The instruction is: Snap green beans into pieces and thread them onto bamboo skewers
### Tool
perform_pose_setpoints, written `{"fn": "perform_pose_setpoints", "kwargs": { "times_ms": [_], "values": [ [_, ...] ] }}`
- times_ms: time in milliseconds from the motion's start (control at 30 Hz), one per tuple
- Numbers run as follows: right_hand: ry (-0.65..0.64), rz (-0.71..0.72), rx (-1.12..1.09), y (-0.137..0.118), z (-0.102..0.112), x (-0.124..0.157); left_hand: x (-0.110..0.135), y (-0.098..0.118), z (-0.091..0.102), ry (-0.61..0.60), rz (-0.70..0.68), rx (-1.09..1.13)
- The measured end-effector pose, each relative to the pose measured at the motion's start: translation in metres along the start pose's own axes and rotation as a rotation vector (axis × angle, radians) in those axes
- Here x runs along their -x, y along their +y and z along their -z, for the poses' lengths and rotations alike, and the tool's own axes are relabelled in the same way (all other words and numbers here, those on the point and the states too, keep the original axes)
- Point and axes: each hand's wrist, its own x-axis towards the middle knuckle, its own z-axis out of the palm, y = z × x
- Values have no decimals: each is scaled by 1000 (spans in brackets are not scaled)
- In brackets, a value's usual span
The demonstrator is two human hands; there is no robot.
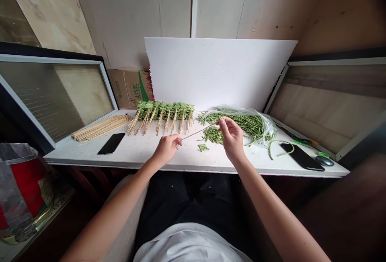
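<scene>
My left hand [167, 149] and my right hand [231, 139] hold a thin bamboo skewer [199, 131] between them above a white counter [135, 155]. Its left end meets my left fingertips, and its right end reaches my right fingers. Below my right hand lies a heap of cut green bean pieces [212, 135], with a smaller heap [203, 147] nearer the counter's front edge. Long green beans fill a clear plastic bag [244, 124] to the right. Behind my hands stands a row of bean bundles on skewers [165, 111], with their sticks pointing toward me.
A loose pile of bamboo skewers [102, 128] and a black phone [111, 143] lie at the left. Another phone [301, 156] lies at the right, near green-handled scissors [301, 142]. A white board [217, 73] leans against the wall, beside a cardboard box [129, 89].
</scene>
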Motion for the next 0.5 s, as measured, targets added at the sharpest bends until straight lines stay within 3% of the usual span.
{"fn": "perform_pose_setpoints", "kwargs": {
  "times_ms": [100,233,367,500],
  "values": [
    [10,-11,1,-1,2,-3,-1,2,0,-22,34,77],
    [86,-17,-5,1,8,-8,-1,7,-2,91,1,101],
    [93,-43,-17,-1,8,-9,1,8,-1,185,-101,-39],
    [35,-33,-28,-5,1,-1,3,1,0,202,-77,-180]
  ]
}}
